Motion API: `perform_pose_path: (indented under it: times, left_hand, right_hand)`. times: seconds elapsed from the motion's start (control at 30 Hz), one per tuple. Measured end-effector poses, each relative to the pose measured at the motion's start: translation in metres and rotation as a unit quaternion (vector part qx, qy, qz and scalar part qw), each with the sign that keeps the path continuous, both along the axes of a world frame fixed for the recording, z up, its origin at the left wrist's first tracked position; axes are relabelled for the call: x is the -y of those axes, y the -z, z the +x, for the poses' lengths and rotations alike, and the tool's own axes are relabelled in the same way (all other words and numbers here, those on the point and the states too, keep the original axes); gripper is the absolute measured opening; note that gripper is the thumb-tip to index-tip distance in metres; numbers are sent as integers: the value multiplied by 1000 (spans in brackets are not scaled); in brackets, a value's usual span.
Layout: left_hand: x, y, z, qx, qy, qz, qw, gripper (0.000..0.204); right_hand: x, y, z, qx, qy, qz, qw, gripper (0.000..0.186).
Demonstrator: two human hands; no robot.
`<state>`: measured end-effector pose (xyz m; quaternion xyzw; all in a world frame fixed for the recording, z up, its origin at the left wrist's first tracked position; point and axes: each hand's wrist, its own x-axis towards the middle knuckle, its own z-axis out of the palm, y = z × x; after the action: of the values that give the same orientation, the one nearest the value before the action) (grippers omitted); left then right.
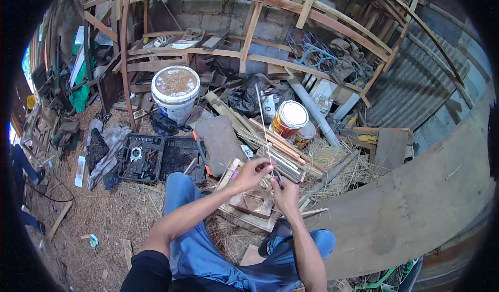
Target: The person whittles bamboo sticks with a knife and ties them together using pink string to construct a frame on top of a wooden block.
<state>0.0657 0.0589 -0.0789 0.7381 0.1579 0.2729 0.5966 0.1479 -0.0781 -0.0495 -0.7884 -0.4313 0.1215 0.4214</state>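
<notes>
My left hand [251, 174] pinches a long thin pale strip [261, 116], likely split wood or bamboo, which stands up and away from my fingers. Close beside it, my right hand [286, 194] is closed around a small dark tool [278, 177]; its blade or tip is too small to make out. The strip's lower end runs down between both hands. Below them a low wooden box-like block [248, 220] sits between my legs. Just beyond lies a bundle of similar thin strips and slats [275, 149].
An open black tool case [160, 158] and a grey hard case [218, 145] lie ahead to the left. Behind stand a white bucket [176, 105] and a white-lidded tub [291, 116]. A large plywood sheet [395, 214] leans in at the right. Shavings cover the floor [104, 219].
</notes>
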Motion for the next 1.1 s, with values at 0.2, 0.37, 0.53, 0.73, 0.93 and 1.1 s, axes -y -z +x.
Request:
perform_pose_path:
  times: [0.2, 0.37, 0.53, 0.73, 0.93, 1.1]
  left_hand:
    - [-40, 0, 21, 91, 14, -198, 976, 14]
    - [-103, 22, -4, 97, -115, -242, 959, 18]
    - [-67, 9, 5, 41, -34, -178, 983, 19]
    - [-35, 1, -1, -40, 49, -148, 987, 19]
    - [-5, -2, -3, -89, 105, -29, 990, 20]
    - [10, 0, -9, -70, 81, -23, 994, 20]
  right_hand:
    - [4, 32, 23, 59, -22, -15, 998, 22]
    - [9, 40, 39, 73, 47, -141, 986, 28]
    - [2, 43, 54, 165, 59, 38, 984, 31]
    - [-1, 0, 33, -115, -2, 127, 985, 37]
    - [7, -10, 53, -378, -56, 233, 894, 35]
    - [30, -27, 67, -407, 10, 279, 870, 32]
